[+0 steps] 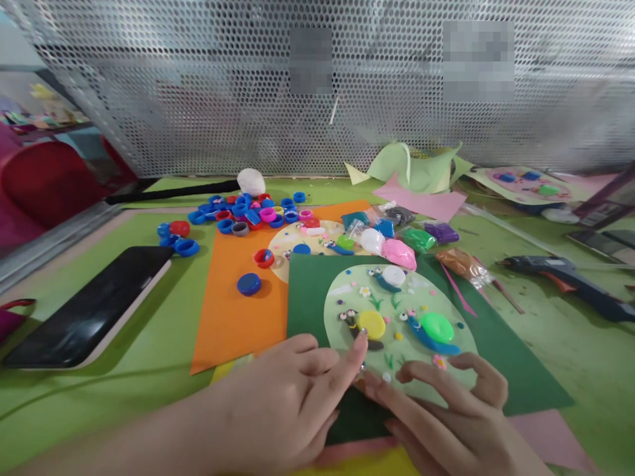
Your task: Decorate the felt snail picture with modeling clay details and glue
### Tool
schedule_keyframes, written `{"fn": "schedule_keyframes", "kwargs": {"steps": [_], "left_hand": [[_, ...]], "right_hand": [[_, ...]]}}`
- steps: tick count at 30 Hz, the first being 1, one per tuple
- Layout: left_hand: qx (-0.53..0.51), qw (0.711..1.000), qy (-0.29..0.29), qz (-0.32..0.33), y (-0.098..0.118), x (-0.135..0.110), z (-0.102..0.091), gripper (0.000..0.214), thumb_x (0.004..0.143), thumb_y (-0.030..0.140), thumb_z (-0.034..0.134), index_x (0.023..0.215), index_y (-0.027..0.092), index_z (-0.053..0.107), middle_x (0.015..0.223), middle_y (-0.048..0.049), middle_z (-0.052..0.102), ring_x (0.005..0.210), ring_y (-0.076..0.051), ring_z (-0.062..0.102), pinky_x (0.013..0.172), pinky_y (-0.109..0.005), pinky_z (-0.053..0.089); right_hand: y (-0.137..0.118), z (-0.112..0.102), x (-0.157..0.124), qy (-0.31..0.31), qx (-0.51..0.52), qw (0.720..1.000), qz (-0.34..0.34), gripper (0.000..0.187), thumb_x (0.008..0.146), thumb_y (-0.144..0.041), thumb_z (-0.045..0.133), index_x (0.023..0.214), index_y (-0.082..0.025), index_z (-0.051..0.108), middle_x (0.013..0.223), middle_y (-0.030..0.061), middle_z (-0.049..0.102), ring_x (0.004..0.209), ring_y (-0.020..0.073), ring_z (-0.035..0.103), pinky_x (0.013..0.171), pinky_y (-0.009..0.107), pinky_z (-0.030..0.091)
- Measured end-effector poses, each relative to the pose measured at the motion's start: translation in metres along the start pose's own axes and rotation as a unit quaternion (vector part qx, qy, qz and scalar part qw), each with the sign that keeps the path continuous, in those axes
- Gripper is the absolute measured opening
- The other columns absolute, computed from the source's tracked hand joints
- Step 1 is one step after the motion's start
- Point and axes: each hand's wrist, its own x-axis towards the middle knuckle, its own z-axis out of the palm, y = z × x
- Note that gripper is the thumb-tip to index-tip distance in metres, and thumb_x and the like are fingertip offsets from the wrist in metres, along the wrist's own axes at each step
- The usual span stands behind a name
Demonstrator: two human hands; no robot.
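Note:
My left hand (307, 390) stretches its index finger onto the pale green paper circle (421, 291), its tip at the dark brown clay snail (353, 324) with a yellow bottle cap (372, 325) shell. Its other fingers are bent, with nothing visible in them. My right hand (446, 410) spreads its curved fingers over the circle's lower edge, one fingertip close to a small orange-brown spot I cannot make out. Beside it lies a blue clay snail (426, 338) with a green cap (436, 328). Another snail with a white cap (394, 276) sits above. Dark green card (516, 377) lies beneath.
Several loose bottle caps (243, 211) lie behind an orange sheet (238, 324). Clay packets (399, 254) sit behind the card. A phone (94, 304) rests at left, a glue gun (570, 281) at right. A perforated metal panel (223, 99) stands at the back.

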Motion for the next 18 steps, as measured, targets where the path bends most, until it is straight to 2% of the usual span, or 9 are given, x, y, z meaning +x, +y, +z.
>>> {"fn": "schedule_keyframes", "kwargs": {"steps": [6,14,18], "left_hand": [[-0.006,1.0,-0.011,-0.002,-0.001,0.0,-0.001,0.067,0.089,0.006,0.03,0.141,-0.004,-0.009,0.089,-0.0125,0.067,0.081,-0.023,0.058,0.073,-0.04,0.05],[0.003,1.0,-0.022,-0.013,0.001,-0.001,0.0,0.071,0.089,0.007,0.035,0.141,-0.002,-0.012,0.089,-0.0111,0.067,0.083,-0.024,0.058,0.076,-0.041,0.05],[0.007,1.0,-0.023,-0.016,0.001,-0.001,-0.001,0.073,0.088,0.007,0.036,0.142,-0.002,-0.012,0.09,-0.0108,0.068,0.082,-0.024,0.059,0.076,-0.04,0.05]], "right_hand": [[0.003,-0.001,-0.007,-0.012,-0.015,1.0,-0.008,0.027,0.092,-0.015,0.047,0.115,-0.022,0.06,0.084,-0.0049,0.073,0.079,0.013,0.063,0.079,0.033,0.039],[0.007,-0.008,-0.016,-0.016,-0.022,0.999,0.021,0.025,0.093,-0.021,0.048,0.112,-0.028,0.063,0.065,-0.0067,0.067,0.076,0.0129,0.062,0.079,0.034,0.036],[0.012,-0.015,-0.018,-0.031,-0.03,0.999,-0.007,0.026,0.092,-0.021,0.049,0.115,-0.022,0.061,0.069,-0.0057,0.068,0.071,0.0116,0.061,0.076,0.033,0.037]]}}
